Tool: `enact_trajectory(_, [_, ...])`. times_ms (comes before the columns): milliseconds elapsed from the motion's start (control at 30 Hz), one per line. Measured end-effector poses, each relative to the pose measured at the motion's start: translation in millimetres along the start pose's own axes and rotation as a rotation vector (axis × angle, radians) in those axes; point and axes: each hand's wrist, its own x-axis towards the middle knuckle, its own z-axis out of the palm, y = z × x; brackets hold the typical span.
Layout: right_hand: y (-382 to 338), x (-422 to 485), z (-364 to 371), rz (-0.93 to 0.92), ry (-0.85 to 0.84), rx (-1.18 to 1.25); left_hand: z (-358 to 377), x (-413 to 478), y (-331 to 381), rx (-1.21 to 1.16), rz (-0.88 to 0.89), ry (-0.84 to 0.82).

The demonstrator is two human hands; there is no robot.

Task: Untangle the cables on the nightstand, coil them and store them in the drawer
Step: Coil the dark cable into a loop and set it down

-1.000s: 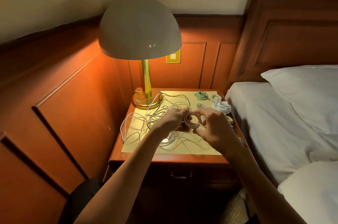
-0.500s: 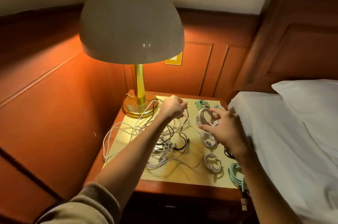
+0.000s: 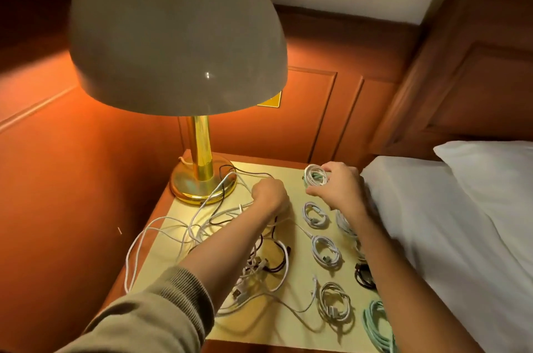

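White and black cable tangle (image 3: 245, 251) sprawls centre-left on the bench (image 3: 291, 179), with neat white coils (image 3: 326, 251) to its right. The left hand (image 3: 269, 196) is curled around tangle strands. The right hand (image 3: 340, 188) pinches a wound coil (image 3: 315, 176) at upper centre.

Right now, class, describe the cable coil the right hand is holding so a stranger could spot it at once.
Start at the brass lamp on the nightstand, then look right along the back edge. There the right hand grips a white coil. Unlike the other coils lying loose nearer the front, it alone is held.
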Motion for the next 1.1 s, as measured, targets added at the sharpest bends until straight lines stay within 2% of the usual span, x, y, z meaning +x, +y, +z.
enact_trajectory(133, [-20,28,26,0.069,-0.115,-0.146,2,-2,-8,-0.129,-0.037,0.036])
enact_trajectory(367, [-43,68,55,0.114,-0.300,-0.279,-25,-8,-38,-0.492,0.039,0.137])
enact_trajectory(533, [-52,75,72,0.076,-0.364,-0.407,-50,-24,-61,-0.554,0.165,0.155])
enact_trajectory(667, [-52,72,79,0.095,-0.416,-0.408,-58,-36,-72,-0.537,0.223,0.150])
enact_trajectory(767, [-55,70,68,0.089,-0.419,-0.255,-60,-46,-75,-0.515,0.273,0.147])
enact_trajectory(833, [-59,60,52,0.052,-0.386,0.076,-60,-53,-75,-0.501,0.302,0.179])
enact_trajectory(933, [-64,26,20,-0.013,-0.504,0.528,-58,-66,-72,-0.480,0.345,0.223])
enact_trajectory(1000, [-63,4,5,-0.122,-0.539,0.571,-52,-76,-69,-0.503,0.349,0.261])
enact_trajectory(1100, [-63,-14,-5,-0.171,-0.417,0.482,-42,-92,-62,-0.621,0.364,0.309])
